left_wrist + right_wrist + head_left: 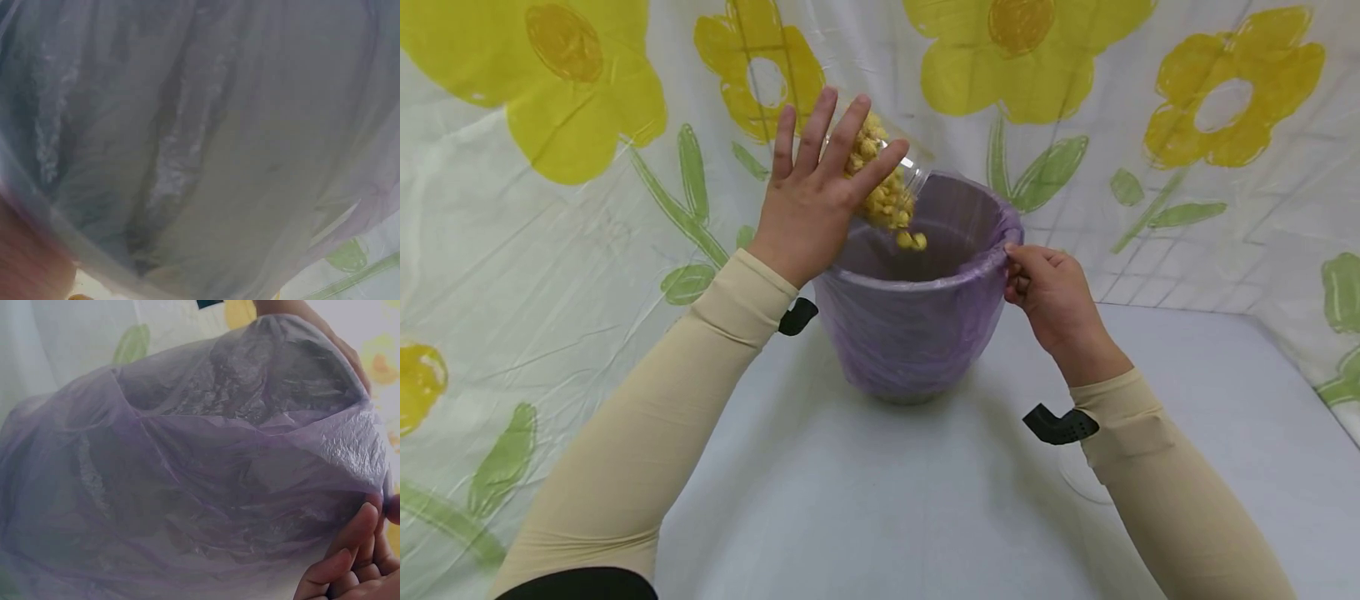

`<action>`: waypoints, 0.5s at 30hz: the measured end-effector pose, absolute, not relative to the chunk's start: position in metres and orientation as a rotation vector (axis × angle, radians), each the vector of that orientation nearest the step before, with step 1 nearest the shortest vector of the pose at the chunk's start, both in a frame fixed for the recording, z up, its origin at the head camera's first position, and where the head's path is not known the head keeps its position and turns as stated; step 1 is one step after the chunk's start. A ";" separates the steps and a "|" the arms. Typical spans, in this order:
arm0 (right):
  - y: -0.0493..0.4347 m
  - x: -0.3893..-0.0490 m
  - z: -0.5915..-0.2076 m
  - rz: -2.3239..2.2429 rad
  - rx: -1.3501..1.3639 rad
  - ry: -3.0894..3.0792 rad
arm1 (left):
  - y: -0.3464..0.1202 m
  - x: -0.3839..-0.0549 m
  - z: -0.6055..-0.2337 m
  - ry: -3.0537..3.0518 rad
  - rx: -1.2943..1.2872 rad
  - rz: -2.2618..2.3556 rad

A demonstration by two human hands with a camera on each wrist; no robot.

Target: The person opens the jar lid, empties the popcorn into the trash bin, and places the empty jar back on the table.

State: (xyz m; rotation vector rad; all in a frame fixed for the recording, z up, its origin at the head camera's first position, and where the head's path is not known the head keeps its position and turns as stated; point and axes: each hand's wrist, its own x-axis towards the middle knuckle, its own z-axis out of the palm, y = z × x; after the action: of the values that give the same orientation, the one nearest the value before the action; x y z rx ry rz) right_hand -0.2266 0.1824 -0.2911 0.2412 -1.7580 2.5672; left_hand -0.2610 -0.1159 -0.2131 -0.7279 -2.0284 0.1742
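Note:
My left hand grips a clear jar tipped over the mouth of a bin. Yellow pieces that look like popcorn fill the jar, and a few of them are at its mouth, above the bin. A thin purple bag lines the bin and is folded down over its outside. At the right side of the rim my right hand pinches the bag between thumb and finger. In the right wrist view these fingertips hold the bag's gathered plastic. The left wrist view is mostly filled by the bag.
The bin stands on a pale table near its back. A curtain printed with yellow flowers hangs behind and to the left. Small black devices are strapped at both wrists, over beige sleeves.

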 end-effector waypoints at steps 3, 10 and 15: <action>0.182 -0.227 -0.291 2.573 0.239 -1.754 | -0.116 -0.261 -0.213 -2.028 -0.730 0.172; 0.182 -0.227 -0.291 2.579 0.234 -1.747 | -0.115 -0.262 -0.215 -2.021 -0.728 0.159; 0.182 -0.227 -0.291 2.584 0.232 -1.749 | -0.114 -0.262 -0.215 -2.010 -0.719 0.158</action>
State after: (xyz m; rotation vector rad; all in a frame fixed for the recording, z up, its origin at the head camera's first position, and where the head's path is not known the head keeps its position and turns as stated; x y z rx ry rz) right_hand -0.2269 0.1823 -0.2911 0.2322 -1.7487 2.5836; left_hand -0.2622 -0.1142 -0.2145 -0.7187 -2.0103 0.1583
